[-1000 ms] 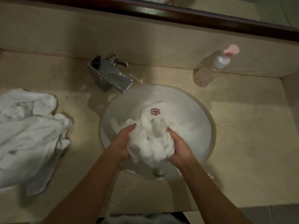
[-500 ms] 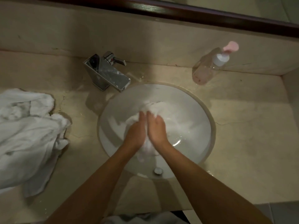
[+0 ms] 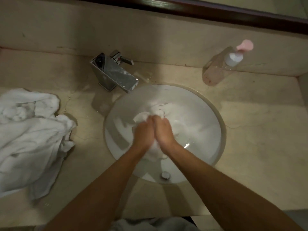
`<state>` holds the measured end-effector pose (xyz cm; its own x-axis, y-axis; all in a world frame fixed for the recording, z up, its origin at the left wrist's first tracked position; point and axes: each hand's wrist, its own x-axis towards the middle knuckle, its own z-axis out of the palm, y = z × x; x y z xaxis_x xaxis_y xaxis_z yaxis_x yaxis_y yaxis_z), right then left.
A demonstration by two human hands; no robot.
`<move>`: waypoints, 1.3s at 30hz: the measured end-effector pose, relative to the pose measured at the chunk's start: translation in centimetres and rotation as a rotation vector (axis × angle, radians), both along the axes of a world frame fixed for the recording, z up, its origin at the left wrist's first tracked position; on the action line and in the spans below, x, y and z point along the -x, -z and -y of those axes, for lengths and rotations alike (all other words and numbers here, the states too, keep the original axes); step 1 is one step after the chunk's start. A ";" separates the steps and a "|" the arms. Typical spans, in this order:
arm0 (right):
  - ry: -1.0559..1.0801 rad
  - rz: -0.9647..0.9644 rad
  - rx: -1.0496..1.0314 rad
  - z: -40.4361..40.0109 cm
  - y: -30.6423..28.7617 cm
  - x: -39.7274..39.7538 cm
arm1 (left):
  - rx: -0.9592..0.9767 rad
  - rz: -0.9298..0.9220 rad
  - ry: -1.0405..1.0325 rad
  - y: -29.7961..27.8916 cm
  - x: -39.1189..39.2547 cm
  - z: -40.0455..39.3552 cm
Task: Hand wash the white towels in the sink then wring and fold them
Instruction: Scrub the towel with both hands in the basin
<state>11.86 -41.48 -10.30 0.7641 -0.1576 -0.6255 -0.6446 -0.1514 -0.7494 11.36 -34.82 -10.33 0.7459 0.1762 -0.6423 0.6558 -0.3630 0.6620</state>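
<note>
Both hands down in the white round sink point(image 3: 210, 114), side by side and touching along the inner edges. Left hand point(image 3: 144, 132) and right hand point(image 3: 164, 131) each with a clenched grip on the same bunched white towel point(image 3: 157, 110), fingers curled round the cloth. Towel inside the basin, near its middle, wadded into a lump with its long axis running from near to far: one end bulging past the fingertips toward the faucet side, the other showing below the wrists toward the drain stopper point(image 3: 165, 175). Some blur over hands and cloth, so folds hard to read.

Chrome faucet point(image 3: 115, 75) at the back left rim, spout angled toward the basin. On the beige tabletop point(image 3: 258, 130), a heap of more white towels point(image 3: 31, 135) well to the left of the sink, crumpled. Clear pump bottle point(image 3: 221, 67) with a pink top at the back right, near the wall. Dark wooden frame strip point(image 3: 216, 11) along the top.
</note>
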 end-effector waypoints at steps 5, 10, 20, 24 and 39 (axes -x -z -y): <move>0.368 -0.337 -0.373 4.0 1.3 -1.7 | 0.167 0.045 0.038 -0.6 3.9 1.2; 0.626 -0.123 -0.876 8.6 -0.5 -0.2 | 0.805 -0.174 -0.662 2.0 3.2 -5.3; 0.116 -0.082 -0.197 1.8 -1.9 4.4 | 0.432 -0.208 -0.317 1.7 0.6 -1.5; 0.106 0.065 0.075 2.6 -1.0 0.2 | 0.189 -0.033 -0.143 -1.6 1.9 0.7; 0.053 0.144 0.115 -0.4 0.6 0.2 | 0.266 -0.140 -0.151 1.4 -1.2 -1.8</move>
